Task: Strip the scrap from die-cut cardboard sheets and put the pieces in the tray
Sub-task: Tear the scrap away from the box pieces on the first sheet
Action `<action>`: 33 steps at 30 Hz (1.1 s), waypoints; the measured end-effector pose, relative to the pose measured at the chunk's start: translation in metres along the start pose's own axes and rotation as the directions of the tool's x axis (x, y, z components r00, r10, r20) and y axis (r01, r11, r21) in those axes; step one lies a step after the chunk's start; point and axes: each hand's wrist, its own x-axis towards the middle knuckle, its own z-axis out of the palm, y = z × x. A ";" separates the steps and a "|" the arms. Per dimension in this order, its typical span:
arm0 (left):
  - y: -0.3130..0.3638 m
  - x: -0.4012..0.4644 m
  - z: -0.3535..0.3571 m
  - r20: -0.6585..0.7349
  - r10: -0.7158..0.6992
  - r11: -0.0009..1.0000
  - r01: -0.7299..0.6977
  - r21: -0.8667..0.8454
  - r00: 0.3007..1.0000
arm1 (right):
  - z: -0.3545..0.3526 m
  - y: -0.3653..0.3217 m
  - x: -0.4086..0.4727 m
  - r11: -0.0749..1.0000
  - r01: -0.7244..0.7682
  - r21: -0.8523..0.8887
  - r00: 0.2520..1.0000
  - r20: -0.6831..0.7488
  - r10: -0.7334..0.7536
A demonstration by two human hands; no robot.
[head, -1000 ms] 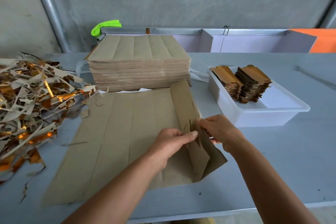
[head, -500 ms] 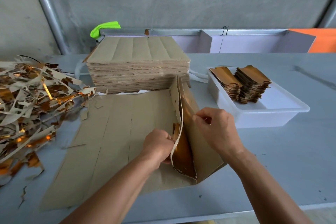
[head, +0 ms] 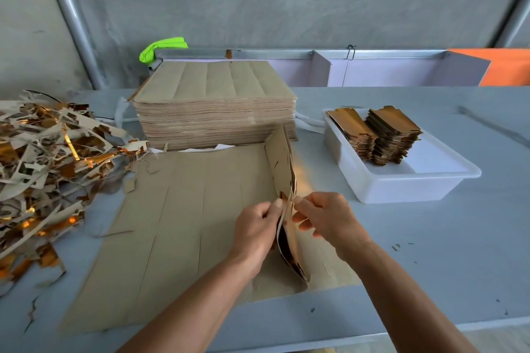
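A brown die-cut cardboard sheet (head: 183, 223) lies flat on the grey table in front of me. Its right-hand strip (head: 282, 169) stands folded up on edge, gold foil showing on its inner face. My left hand (head: 255, 226) pinches the strip's left side near the lower end. My right hand (head: 321, 218) pinches a thin layer on the right side of the same strip, close to the left hand. A white tray (head: 401, 183) at the right holds two stacks of stripped gold-brown pieces (head: 381, 135).
A tall stack of uncut sheets (head: 215, 106) stands behind the working sheet. A heap of scrap strips (head: 48, 163) covers the table's left side. A green cloth (head: 163, 47) and a metal rail with white and orange panels run along the back wall.
The folded strip has closed up to stand more upright. My right hand has come down from the strip's top edge to pinch it beside the left hand.
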 end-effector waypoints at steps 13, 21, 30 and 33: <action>0.003 0.004 -0.016 0.000 -0.175 0.985 0.175 -0.003 0.985 | -0.003 0.003 0.001 0.979 0.192 -0.075 0.966 -0.163 -0.202; 0.004 0.003 -0.021 0.005 -0.139 0.990 0.139 0.001 0.990 | 0.003 0.002 -0.002 0.883 0.223 -0.414 0.967 -0.024 -0.255; 0.013 0.006 -0.034 0.011 -0.193 0.943 0.189 -0.274 0.981 | -0.015 0.038 0.000 0.673 0.040 -0.738 0.991 -0.058 -0.122; 0.014 0.007 -0.035 0.073 -0.132 0.968 0.145 -0.206 0.989 | -0.006 0.042 -0.001 0.506 0.185 -0.843 0.949 0.020 -0.314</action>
